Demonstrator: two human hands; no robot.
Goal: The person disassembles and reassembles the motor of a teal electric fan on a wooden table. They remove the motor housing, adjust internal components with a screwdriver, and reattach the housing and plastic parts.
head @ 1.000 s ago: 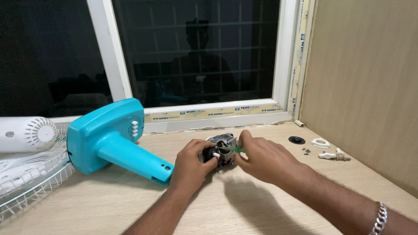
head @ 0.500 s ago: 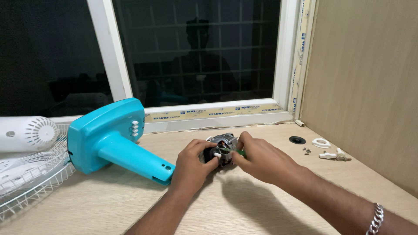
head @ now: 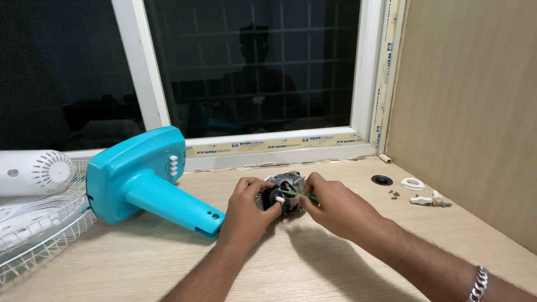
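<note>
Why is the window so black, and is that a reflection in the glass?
Head view: dark outside, so the window pane acts as a mirror, showing a dim silhouette of the person. Indoor light from above casts soft shadows under the left hand and right hand on the wooden table. The fan motor looks sharp, no blur.

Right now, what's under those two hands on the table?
Between the left hand and right hand sits a small grey fan motor with a white shaft. Its underside and back are hidden by fingers.
</note>
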